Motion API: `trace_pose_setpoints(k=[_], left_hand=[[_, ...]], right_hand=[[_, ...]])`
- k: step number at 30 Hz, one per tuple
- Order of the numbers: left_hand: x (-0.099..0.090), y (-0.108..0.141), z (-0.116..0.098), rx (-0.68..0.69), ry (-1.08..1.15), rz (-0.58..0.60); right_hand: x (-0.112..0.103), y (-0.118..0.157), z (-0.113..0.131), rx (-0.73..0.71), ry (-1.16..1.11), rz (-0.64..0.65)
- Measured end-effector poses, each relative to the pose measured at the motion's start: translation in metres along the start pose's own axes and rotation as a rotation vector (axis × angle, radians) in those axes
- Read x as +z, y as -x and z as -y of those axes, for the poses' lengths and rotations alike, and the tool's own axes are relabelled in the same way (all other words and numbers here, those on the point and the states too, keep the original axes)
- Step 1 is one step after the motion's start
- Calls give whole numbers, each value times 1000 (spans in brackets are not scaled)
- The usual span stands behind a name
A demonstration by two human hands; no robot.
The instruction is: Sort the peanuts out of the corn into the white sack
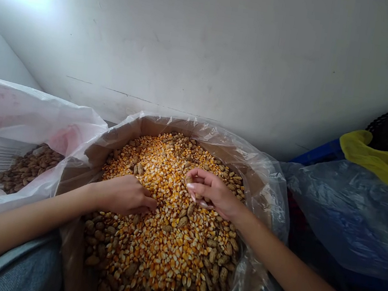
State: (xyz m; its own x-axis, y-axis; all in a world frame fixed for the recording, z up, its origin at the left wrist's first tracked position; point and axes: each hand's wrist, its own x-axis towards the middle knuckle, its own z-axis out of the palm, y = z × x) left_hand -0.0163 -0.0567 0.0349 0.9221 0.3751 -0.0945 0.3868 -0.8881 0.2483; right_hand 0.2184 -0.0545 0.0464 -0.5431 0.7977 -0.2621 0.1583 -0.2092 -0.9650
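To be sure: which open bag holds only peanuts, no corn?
The white sack on the left, with a barcode label: it shows only peanuts in shell. The clear-lined bag beside it holds corn kernels mixed with peanuts.

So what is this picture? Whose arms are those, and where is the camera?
Those are a person's own arms. The camera sits on the person's head, looking down, so you see what they see. There is just this one picture.

In front is a big plastic-lined sack full of yellow corn kernels mixed with brown peanuts in their shells. The left hand rests on the pile. The right hand is curled just above it, and I can't tell if it holds anything.

Beside the sack, a white bag holds more peanuts.
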Motion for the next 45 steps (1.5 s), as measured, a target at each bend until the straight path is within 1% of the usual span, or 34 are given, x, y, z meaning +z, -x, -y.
trace_pose_setpoints(k=[2, 5, 8, 11, 13, 15, 17, 18, 21, 22, 24, 27, 29, 31, 33, 36, 38, 40, 45], left_hand=[[0, 1, 1, -4, 3, 0], [0, 4, 1, -29, 41, -5], [1, 5, 1, -57, 75, 17], [-2, 5, 1, -78, 113, 54], [-5, 4, 1, -89, 219, 62], [-10, 4, 2, -96, 445, 53], [-13, 4, 2, -132, 762, 15], [-13, 5, 3, -176, 934, -18], [-10, 8, 5, -336, 1452, -162], [-8, 8, 7, -371, 1609, -210], [-6, 8, 11, -395, 1886, -300], [-6, 8, 18, -411, 2195, -440], [-9, 8, 21, -413, 2326, -505], [-11, 9, 23, -415, 2397, -544], [-13, 10, 23, -400, 2421, -603], [-16, 12, 20, -357, 2402, -730], [-18, 12, 18, -342, 2385, -791], [-19, 13, 18, -323, 2386, -820], [-21, 14, 20, -245, 2414, -837]], right_hand=[[-1, -2, -4, 57, -163, -36], [0, -3, -7, 97, -238, -24], [0, -3, -8, 122, -307, 13], [-2, -3, -7, 106, -434, 51], [-4, -4, -6, 72, -520, 67], [-6, -4, -4, 51, -587, 76], [-8, -4, -2, 50, -633, 82], [-8, -4, -1, 54, -650, 82], [-9, -4, 2, 78, -674, 68], [-9, -4, 2, 90, -677, 64], [-9, -4, 2, 111, -682, 67], [-9, -4, 1, 122, -692, 104], [-9, -5, 0, 123, -701, 128], [-9, -6, -2, 125, -715, 129], [-8, -8, -4, 127, -728, 97], [-8, -10, -8, 133, -732, 50], [-7, -10, -9, 134, -732, 42], [-7, -10, -9, 130, -731, 38], [-6, -9, -8, 130, -713, 23]])
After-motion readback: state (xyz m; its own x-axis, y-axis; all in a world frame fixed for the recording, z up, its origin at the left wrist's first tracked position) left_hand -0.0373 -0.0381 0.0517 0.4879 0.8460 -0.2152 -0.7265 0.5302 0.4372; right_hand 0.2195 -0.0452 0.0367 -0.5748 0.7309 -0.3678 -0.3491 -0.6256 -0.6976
